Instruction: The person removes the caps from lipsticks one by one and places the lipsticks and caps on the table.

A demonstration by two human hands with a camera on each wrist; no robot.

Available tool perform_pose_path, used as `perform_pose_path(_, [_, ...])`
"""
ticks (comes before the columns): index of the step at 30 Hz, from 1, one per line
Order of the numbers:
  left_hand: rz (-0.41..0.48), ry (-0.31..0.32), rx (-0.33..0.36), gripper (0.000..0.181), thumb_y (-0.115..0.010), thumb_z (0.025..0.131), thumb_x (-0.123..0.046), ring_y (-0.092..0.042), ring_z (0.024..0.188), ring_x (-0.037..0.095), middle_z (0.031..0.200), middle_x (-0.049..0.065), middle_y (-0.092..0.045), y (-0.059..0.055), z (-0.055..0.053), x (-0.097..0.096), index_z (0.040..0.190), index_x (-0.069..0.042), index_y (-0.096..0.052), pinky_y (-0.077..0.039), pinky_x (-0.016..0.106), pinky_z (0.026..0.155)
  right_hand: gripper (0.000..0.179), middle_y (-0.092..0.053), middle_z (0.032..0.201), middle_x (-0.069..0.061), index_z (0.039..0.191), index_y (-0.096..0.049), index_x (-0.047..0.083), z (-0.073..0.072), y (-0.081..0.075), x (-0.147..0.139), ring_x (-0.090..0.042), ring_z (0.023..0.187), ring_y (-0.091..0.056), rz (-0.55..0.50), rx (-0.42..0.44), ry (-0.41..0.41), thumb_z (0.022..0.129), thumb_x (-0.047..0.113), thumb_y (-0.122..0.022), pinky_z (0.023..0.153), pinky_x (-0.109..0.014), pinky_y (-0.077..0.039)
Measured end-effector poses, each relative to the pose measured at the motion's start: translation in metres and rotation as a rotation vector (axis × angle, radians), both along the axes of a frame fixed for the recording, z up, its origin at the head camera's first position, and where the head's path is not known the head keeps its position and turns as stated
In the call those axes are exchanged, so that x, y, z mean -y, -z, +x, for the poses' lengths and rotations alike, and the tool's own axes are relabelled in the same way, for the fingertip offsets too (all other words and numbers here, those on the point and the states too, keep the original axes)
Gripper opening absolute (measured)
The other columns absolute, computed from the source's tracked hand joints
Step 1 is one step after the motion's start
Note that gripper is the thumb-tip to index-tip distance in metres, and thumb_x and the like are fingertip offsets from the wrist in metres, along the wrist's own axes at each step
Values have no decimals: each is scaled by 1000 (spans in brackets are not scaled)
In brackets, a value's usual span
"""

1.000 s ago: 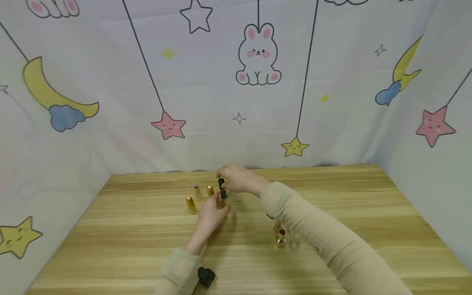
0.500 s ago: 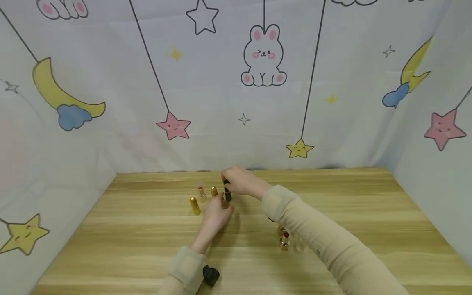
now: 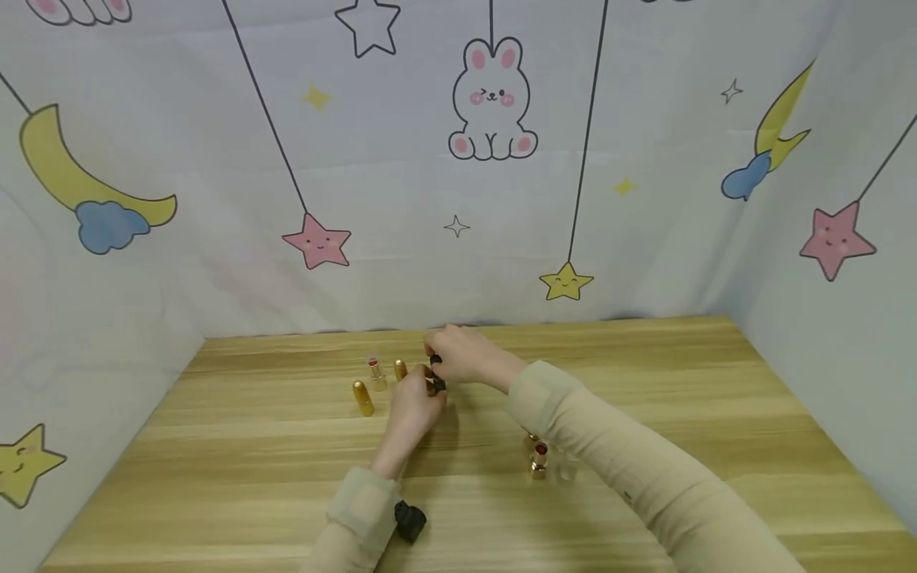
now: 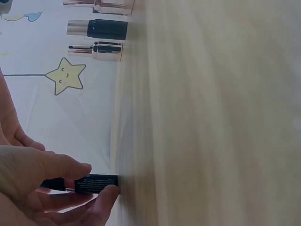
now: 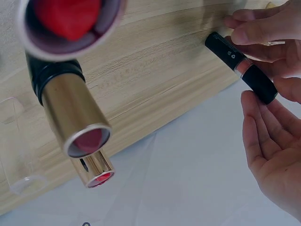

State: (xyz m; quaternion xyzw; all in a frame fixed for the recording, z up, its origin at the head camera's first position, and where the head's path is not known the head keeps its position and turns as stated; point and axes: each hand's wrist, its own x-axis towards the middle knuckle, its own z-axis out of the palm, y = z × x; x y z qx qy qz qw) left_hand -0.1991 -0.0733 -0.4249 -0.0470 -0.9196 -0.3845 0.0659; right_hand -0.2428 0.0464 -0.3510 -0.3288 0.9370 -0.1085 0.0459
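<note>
Both hands are on one upright black lipstick tube [image 3: 438, 385] toward the back of the wooden table. My left hand [image 3: 415, 402] pinches its lower part between thumb and fingers, near the tabletop. Above it, my right hand [image 3: 462, 354] holds the upper end with thumb and fingertips. A pinkish band [image 5: 243, 66] shows between the tube's two black parts in the right wrist view. Left of the hands stand a gold bullet-shaped lipstick [image 3: 363, 398], another gold one [image 3: 400, 369] partly hidden by my left hand, and a red lipstick [image 3: 376, 374] under a clear cover.
An uncapped red lipstick [image 3: 540, 460] stands by my right forearm, which hides part of others behind it. The right wrist view shows several uncapped lipsticks, one black and gold [image 5: 75, 113], and a clear cap [image 5: 21, 146]. A patterned cloth [image 3: 401, 278] hangs behind the table.
My left fingers have closed around the lower part of the black tube, which they were only beside earlier. My right hand has come slightly lower on its top. The head view has shifted a little.
</note>
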Motion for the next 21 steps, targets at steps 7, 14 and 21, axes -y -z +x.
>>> perform_pose_path(7, [-20,1,-100,12,-66,78,0,-61,69,24,80,16,-67,1,-6,-2,89,3,-61,-48,32,59,14,-67,82,-5,95,-66,6,-1,1,1,-9,62,-52,13,-38,-4,91,19,-65,57,-21,-41])
perform_pose_path(14, [-29,-17,-102,10,-68,80,-5,-59,65,20,78,15,-68,1,-9,-2,85,1,-63,-46,31,57,12,-69,86,-5,93,-66,6,0,5,1,-12,68,-57,1,-61,2,90,17,-66,62,-23,-46])
perform_pose_path(21, [-45,-10,-72,6,-65,81,-4,-50,60,16,73,12,-64,-3,-8,-3,84,0,-63,-40,26,53,8,-67,84,-4,91,-64,9,3,7,-2,-10,65,-52,-18,-44,20,91,16,-64,58,-22,-41])
